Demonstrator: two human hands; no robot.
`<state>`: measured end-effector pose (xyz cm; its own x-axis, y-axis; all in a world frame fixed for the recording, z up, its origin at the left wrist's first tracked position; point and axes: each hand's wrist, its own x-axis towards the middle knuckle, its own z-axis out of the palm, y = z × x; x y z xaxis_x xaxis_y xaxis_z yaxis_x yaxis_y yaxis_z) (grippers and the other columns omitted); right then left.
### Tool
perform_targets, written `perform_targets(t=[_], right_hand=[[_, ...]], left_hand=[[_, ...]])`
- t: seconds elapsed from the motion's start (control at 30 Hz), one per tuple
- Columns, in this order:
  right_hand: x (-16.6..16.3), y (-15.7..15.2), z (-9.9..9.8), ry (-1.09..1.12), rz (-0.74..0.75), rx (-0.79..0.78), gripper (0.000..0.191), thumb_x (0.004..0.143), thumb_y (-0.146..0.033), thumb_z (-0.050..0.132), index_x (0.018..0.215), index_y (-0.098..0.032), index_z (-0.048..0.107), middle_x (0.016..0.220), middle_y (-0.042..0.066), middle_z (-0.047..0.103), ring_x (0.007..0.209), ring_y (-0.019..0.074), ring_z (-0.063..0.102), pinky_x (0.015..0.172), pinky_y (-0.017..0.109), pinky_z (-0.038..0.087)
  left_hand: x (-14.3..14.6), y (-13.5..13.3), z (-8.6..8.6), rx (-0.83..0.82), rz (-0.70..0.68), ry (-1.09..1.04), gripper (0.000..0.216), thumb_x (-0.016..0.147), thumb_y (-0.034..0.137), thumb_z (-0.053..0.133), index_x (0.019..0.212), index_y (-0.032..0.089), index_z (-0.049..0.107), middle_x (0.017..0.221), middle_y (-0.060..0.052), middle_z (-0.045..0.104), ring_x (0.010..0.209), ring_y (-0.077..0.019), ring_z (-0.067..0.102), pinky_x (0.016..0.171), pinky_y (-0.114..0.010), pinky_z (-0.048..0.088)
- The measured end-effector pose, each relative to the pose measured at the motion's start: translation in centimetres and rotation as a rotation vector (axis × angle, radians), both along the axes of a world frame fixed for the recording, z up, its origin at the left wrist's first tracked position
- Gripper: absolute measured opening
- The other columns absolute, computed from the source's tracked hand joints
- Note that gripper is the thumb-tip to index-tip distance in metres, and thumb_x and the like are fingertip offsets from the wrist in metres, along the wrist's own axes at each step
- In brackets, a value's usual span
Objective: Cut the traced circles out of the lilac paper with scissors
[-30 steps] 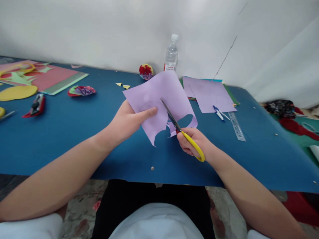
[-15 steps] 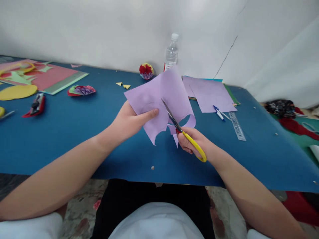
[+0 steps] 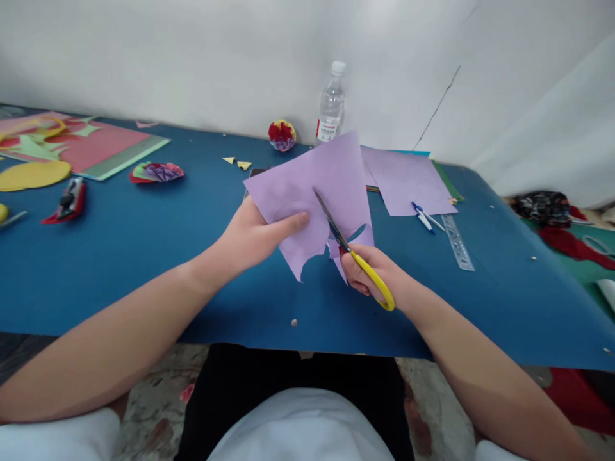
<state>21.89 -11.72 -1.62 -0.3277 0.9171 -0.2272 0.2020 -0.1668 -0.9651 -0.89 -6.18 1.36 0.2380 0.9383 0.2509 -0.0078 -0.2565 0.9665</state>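
Smooth blue tabletop (image 3: 120,250) spreads beneath both hands. Thumb atop, the left hand (image 3: 254,234) pinches a thin purple sheet (image 3: 300,186), curve-cut along its six o'clock edge. Curled fingers of the right hand (image 3: 387,269) grip yellow-handled scissors (image 3: 368,270), metal blades aimed at eleven, perhaps nearly together. From the sheet, a clear plastic bottle (image 3: 331,102) stands at twelve, a ruffled ball (image 3: 282,136) at eleven.

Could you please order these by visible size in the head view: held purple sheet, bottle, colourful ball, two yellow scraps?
1. Held purple sheet
2. Bottle, partly hidden
3. Colourful ball
4. Two yellow scraps, too alike to rank
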Motion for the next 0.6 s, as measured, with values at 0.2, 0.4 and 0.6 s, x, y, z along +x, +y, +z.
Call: perform_targets(t=[0.2, 0.4, 0.6], right_hand=[[0.5, 0.3, -0.9, 0.019, -0.022, -0.019, 0.071, 0.072, -0.092, 0.068, 0.081, -0.024, 0.047, 0.054, -0.011, 0.037, 0.042, 0.0084, 0.036, 0.040, 0.026, 0.026], [0.2, 0.3, -0.5, 0.028, -0.043, -0.046, 0.074, 0.067, -0.093, 0.071, 0.079, -0.025, 0.045, 0.051, -0.011, 0.035, 0.041, 0.0085, 0.034, 0.040, 0.025, 0.024], [-0.1, 0.2, 0.2, 0.015, -0.047, -0.063, 0.077, 0.063, -0.096, 0.070, 0.078, -0.025, 0.045, 0.049, -0.011, 0.034, 0.041, 0.0089, 0.034, 0.040, 0.024, 0.025]], left_hand=[[0.0, 0.0, 0.0, 0.003, 0.023, 0.028, 0.045, 0.077, 0.036, 0.090, 0.117, 0.022, 0.076, 0.125, -0.010, 0.080, 0.120, -0.0370, 0.073, 0.103, -0.053, 0.063], [0.1, 0.1, 0.1, 0.025, 0.031, 0.025, 0.043, 0.079, 0.034, 0.087, 0.116, 0.017, 0.073, 0.123, -0.012, 0.080, 0.116, -0.0362, 0.075, 0.097, -0.049, 0.065], [0.2, 0.4, -0.4, 0.011, 0.050, -0.024, 0.046, 0.079, 0.033, 0.087, 0.118, 0.019, 0.069, 0.124, -0.011, 0.079, 0.116, -0.0345, 0.075, 0.094, -0.047, 0.066]])
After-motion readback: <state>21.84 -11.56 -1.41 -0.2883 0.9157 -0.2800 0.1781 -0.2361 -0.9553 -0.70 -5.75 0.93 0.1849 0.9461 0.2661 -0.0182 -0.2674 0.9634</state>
